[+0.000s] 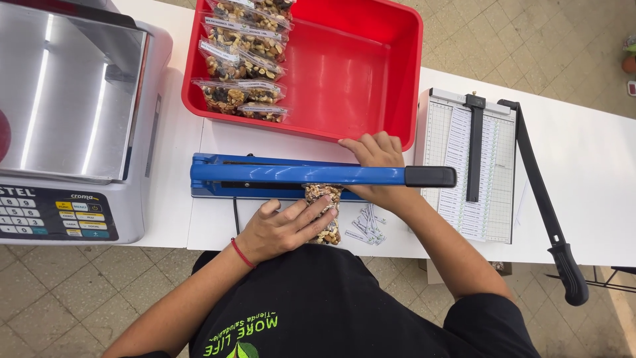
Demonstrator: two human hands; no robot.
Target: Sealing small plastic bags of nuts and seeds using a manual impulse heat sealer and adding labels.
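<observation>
**Inspector:** Station as it stands?

**Onlooker:** White bench (596, 159). A blue heat sealer (291, 175) lies across it, its arm down. A clear bag of mixed nuts (324, 212) sits with its top end under that arm and the rest of it towards the person.

**Inspector:** Hands?

**Onlooker:** The left hand (281, 229) lies flat over the bag, fingers loosely curled on it, holding it down rather than clutching it. The right hand (379, 159) rests on the sealer arm near the black handle (430, 176), fingers bent over the bar and pressing down.

**Inspector:** Step in hand, by your reading?

**Onlooker:** I judge it to be the sealing press itself, with the bag mouth clamped. Whether the seam is made cannot be told from here.

**Inspector:** What does the next move call for?

**Onlooker:** In my view, lifting the arm squarely by its handle while the left hand keeps the bag steady, then drawing the bag out without tugging the seam.

**Inspector:** Surroundings?

**Onlooker:** A red tub (371, 66) just behind the sealer holds filled labelled bags (245, 59) at its left side. A scale (73, 119) stands to the left, a paper cutter (474, 166) to the right, and small label strips (368, 225) lie beside the bag.
</observation>
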